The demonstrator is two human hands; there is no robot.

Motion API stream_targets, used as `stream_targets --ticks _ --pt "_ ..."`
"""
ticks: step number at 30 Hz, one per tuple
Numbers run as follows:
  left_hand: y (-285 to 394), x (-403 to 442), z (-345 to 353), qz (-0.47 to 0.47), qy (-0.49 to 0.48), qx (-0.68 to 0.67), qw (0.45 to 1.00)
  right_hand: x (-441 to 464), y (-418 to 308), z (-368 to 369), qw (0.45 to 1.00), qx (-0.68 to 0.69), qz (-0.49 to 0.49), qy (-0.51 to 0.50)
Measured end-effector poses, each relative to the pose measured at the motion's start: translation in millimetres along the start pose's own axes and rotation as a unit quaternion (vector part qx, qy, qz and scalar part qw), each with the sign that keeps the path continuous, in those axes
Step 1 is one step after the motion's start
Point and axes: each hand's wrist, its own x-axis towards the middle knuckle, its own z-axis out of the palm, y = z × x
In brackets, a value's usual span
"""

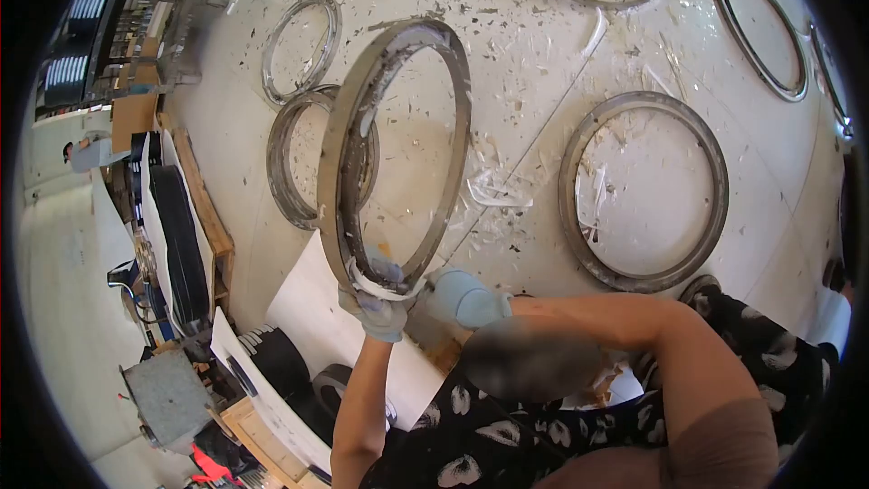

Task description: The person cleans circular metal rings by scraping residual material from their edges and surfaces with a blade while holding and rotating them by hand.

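A large metal ring [331, 163] stands tilted on edge in front of me, dark grime and pale residue along its inner face. My left hand [376, 312], in a light glove with a blue cuff, is closed around the ring's lower rim. A loose whitish strip [378, 291] hangs along the rim at that spot. My right hand [448, 297], gloved the same way, is curled close to the lower right of the rim. Its fingertips are blurred, and what they hold, if anything, cannot be made out.
More metal rings lie on the floor: one [572, 208] at right, a thinner one [272, 59] and a thick one [281, 172] at left. Scraps and white peelings [498, 195] litter the floor. At left are a wooden pallet [204, 195], a white sheet [312, 294] and a distant person [90, 154].
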Motion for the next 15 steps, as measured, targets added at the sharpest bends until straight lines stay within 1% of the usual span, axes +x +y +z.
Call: stream_targets --ticks 1,2,3,4,5,6,7,8,9,10,11,13,14,15 --pt "1 0 0 0.002 0.007 -0.038 0.999 5 -2 -12 1.000 -0.001 -0.001 0.000" --pt "-5 3 -8 0.004 0.008 -0.038 0.999 16 0 -31 0.997 -0.006 0.066 -0.039" --pt "-17 9 -22 0.083 0.010 0.082 0.993 24 4 -44 0.988 -0.011 0.135 -0.078" --pt "-15 12 -22 0.158 0.013 0.200 0.967 26 11 -48 0.987 -0.012 0.137 -0.079" --pt "-14 11 -19 0.158 0.015 0.200 0.967 30 18 -49 0.983 0.009 0.158 -0.088" --pt "-12 10 -17 0.278 0.069 0.385 0.877 31 22 -46 0.978 0.034 0.180 -0.096" --pt "-3 10 -11 0.383 0.116 0.546 0.736 22 13 -34 0.978 0.038 0.182 -0.094" --pt "3 10 -6 0.385 0.115 0.544 0.737 10 -5 -19 0.985 0.087 0.124 -0.082" --pt "8 11 -1 0.209 0.063 0.276 0.936 3 -21 -17 0.987 0.133 0.063 -0.070" --pt "11 11 0 0.004 -0.001 -0.030 1.000 9 -39 -43 0.974 0.097 0.150 -0.141" --pt "8 13 -3 0.005 -0.002 -0.032 0.999 21 -28 -51 0.974 0.095 0.149 -0.140" --pt "-3 14 -7 0.001 -0.029 -0.171 0.985 34 8 -56 0.943 0.062 0.279 -0.170" --pt "5 15 2 0.002 -0.026 -0.172 0.985 30 11 -46 0.943 0.060 0.278 -0.172" --pt "17 11 9 0.028 0.008 -0.040 0.999 18 10 -27 0.978 -0.024 0.130 -0.159"
